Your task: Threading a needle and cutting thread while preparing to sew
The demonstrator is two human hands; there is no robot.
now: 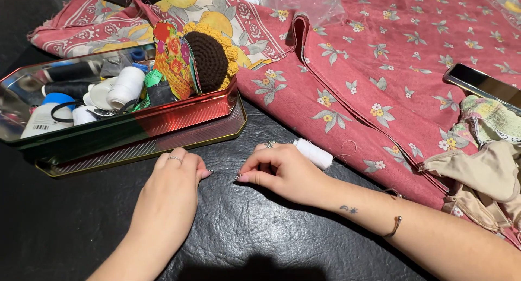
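At the upper left of the frame a shiny red metal tin [163, 118] holds thread spools, a floral card and a crocheted brown-and-yellow sunflower [211, 55]. Below it, the left hand [171, 191] rests loosely curled, empty, on the wrinkled black leather surface [244, 232]. Right of centre, the right hand [282, 172] pinches its fingertips together; whether it holds anything I cannot tell. A white thread spool [315, 153] lies just behind it. Pink floral cloth [380, 69] spreads across the right.
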